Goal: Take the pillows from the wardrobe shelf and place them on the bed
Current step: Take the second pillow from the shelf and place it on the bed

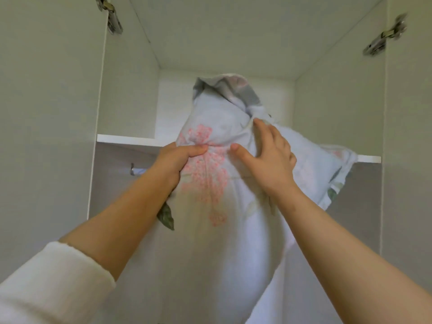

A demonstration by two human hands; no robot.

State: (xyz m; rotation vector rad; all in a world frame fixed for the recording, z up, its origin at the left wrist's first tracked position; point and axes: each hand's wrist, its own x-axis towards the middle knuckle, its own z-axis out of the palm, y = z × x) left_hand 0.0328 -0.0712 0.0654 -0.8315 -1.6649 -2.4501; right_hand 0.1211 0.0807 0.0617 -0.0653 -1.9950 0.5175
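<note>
- White fabric with a pink flower print fills the middle of my head view: the pillow (210, 206) hangs half off the wardrobe shelf (121, 138), its upper end still up in the compartment above the shelf edge, its lower bulk drooping in front of it toward me
- My left hand (176, 160) is closed on the pillow, fingers curled behind it and thumb pressed across the pink print, bunching the cloth into a fold
- My right hand (266, 157) lies on the pillow just beside the left, fingers spread and laid flat along the cover, thumb stretched toward my other thumb; it presses rather than pinches
- A second pillow (327, 169) in the same pale cover sits on the shelf to the right, behind my right hand, one corner poking over the shelf edge
- My left forearm comes out of a cream sleeve (51, 284); the right forearm is bare
- Both wardrobe doors stand open, with a metal hinge (112, 17) at upper left and another hinge (383, 36) at upper right
- Below the shelf on the left I can see the end of a hanging rail (136, 170)
</note>
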